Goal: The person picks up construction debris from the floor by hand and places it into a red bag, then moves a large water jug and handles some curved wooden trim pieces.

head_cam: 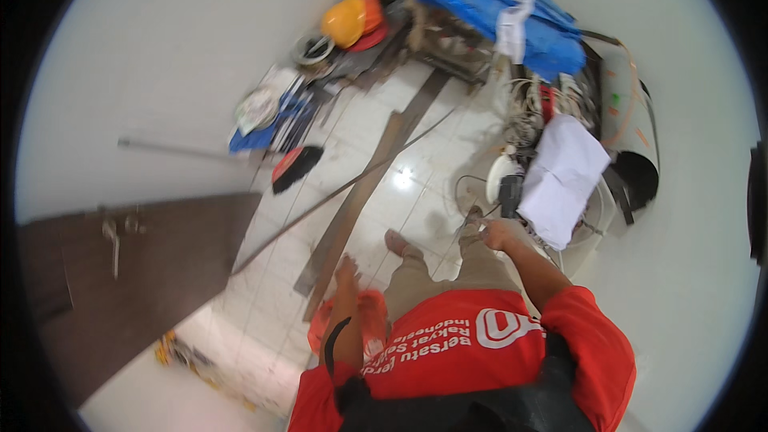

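Observation:
My left hand [346, 270] hangs over the tiled floor beside long wooden boards [366, 192], its fingers apart and nothing seen in it. Behind that forearm lies a red plastic bag [375, 318]. My right hand [494, 234] is in front of my right leg, near a black boxy object [511, 193] and a crumpled white sheet [564, 177]; its fingers look curled, and I cannot tell whether they hold anything. A thin dark strip [336, 193] crosses the boards at a slant.
A broom head [297, 168] rests by the left wall, near a brown door [150, 276]. Hard hats [354, 21] and a folded blue tarpaulin [480, 9] are piled at the far end. Coiled cable [525, 111] and a large metallic-looking cylinder [627, 96] stand along the right.

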Action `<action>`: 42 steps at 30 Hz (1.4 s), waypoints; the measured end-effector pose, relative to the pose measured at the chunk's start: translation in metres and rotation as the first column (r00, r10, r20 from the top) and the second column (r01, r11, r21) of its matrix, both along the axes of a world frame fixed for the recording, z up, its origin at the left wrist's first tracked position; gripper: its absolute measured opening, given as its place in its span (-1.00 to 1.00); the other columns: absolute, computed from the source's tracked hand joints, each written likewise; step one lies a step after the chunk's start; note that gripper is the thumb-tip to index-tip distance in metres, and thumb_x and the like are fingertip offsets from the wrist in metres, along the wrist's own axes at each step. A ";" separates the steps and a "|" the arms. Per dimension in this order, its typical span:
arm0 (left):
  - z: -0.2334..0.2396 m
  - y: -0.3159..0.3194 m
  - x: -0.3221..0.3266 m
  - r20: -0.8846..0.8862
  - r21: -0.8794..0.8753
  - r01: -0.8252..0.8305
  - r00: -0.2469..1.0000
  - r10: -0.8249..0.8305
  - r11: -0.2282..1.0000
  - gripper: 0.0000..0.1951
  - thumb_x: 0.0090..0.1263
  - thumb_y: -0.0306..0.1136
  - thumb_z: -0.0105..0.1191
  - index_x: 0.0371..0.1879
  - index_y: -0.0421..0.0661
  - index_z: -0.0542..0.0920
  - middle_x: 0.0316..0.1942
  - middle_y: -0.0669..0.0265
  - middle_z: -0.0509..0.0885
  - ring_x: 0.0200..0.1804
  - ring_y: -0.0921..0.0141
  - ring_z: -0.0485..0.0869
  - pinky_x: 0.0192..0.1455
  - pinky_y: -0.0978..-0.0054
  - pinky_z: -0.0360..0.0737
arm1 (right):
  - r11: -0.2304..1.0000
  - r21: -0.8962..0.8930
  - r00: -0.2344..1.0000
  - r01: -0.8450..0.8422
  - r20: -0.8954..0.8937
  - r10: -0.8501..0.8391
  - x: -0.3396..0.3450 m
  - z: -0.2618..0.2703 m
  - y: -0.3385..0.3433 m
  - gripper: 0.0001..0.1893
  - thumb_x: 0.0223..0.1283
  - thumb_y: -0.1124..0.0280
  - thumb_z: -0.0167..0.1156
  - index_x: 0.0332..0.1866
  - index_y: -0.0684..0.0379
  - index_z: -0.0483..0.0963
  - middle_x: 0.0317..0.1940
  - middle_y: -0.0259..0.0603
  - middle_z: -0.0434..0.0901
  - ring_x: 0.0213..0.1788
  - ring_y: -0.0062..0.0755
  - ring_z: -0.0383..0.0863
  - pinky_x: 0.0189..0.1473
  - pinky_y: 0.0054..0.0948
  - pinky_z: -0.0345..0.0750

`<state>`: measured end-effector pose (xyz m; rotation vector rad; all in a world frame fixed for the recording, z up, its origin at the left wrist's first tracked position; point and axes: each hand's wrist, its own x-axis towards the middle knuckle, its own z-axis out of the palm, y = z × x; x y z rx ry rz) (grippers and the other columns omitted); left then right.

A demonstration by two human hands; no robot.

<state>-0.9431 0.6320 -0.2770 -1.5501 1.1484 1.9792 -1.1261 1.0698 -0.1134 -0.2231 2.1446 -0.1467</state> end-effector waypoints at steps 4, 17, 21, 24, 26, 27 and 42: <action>0.024 -0.002 -0.066 -0.081 -0.167 -0.002 0.997 -0.012 0.986 -0.42 0.57 0.06 0.01 0.43 -0.03 0.41 0.24 0.23 0.60 0.19 0.26 0.56 0.31 0.09 0.44 | 0.961 -0.076 0.962 0.267 -0.045 -0.271 0.023 -0.010 0.060 -0.45 0.33 0.10 0.18 0.31 0.22 0.47 0.05 0.17 0.67 0.20 0.13 0.61 0.26 -0.05 0.50; 0.140 0.239 -0.192 -0.241 -0.290 0.435 0.829 -0.505 0.852 -0.46 0.53 -0.09 0.13 0.41 -0.07 0.45 0.09 0.26 0.70 0.04 0.36 0.67 0.06 0.33 0.62 | 0.727 -0.466 0.806 0.504 -0.050 -0.590 0.016 -0.024 0.239 -0.49 0.32 0.26 0.27 0.32 0.25 0.49 -0.07 0.09 0.74 -0.09 -0.04 0.75 0.04 -0.20 0.62; 0.163 0.312 -0.163 -0.031 -0.570 0.774 0.316 -0.948 0.276 -0.42 0.44 -0.03 0.21 0.32 -0.15 0.54 0.00 0.04 0.74 0.03 0.24 0.71 0.12 0.34 0.62 | 0.711 -0.561 0.814 0.425 -0.107 -0.571 0.017 -0.046 0.290 -0.47 0.30 0.23 0.29 0.30 0.31 0.49 -0.20 0.11 0.75 -0.16 -0.11 0.76 -0.01 -0.23 0.62; 0.175 0.317 -0.131 0.013 -0.538 0.822 0.231 -0.973 0.188 -0.38 0.40 0.04 0.22 0.25 -0.20 0.58 0.03 -0.08 0.72 0.08 0.10 0.71 0.18 0.28 0.60 | 0.701 -0.536 0.817 0.471 -0.035 -0.576 0.012 -0.053 0.298 -0.46 0.31 0.24 0.29 0.30 0.33 0.48 -0.31 0.03 0.76 -0.26 -0.23 0.75 -0.07 -0.31 0.63; 0.175 0.307 -0.114 0.077 -0.545 0.815 0.282 -0.956 0.196 -0.39 0.40 0.06 0.19 0.24 -0.20 0.59 0.05 -0.09 0.72 0.10 0.08 0.71 0.19 0.27 0.59 | 0.730 -0.506 0.848 0.460 0.008 -0.529 0.009 -0.053 0.289 -0.46 0.30 0.26 0.30 0.32 0.31 0.48 -0.20 0.12 0.75 -0.15 -0.10 0.76 -0.01 -0.26 0.63; 0.163 0.293 -0.101 0.086 -0.553 0.794 0.355 -0.931 0.252 -0.39 0.40 0.06 0.19 0.24 -0.20 0.59 0.05 -0.08 0.72 0.10 0.08 0.71 0.20 0.27 0.59 | 0.745 -0.489 0.862 0.453 0.029 -0.506 0.006 -0.052 0.282 -0.46 0.30 0.26 0.30 0.32 0.30 0.48 -0.14 0.17 0.74 -0.09 -0.03 0.77 0.02 -0.24 0.63; 0.105 0.083 0.059 0.123 -0.605 0.503 0.824 -0.553 0.617 -0.53 0.42 -0.02 0.10 0.10 -0.15 0.67 -0.02 -0.03 0.75 0.04 0.08 0.73 0.17 0.26 0.59 | 0.875 -0.371 0.911 -0.312 -0.380 0.163 -0.015 -0.077 0.065 -0.45 0.29 0.21 0.32 0.29 0.32 0.49 -0.08 0.18 0.73 0.02 0.10 0.72 0.11 -0.18 0.60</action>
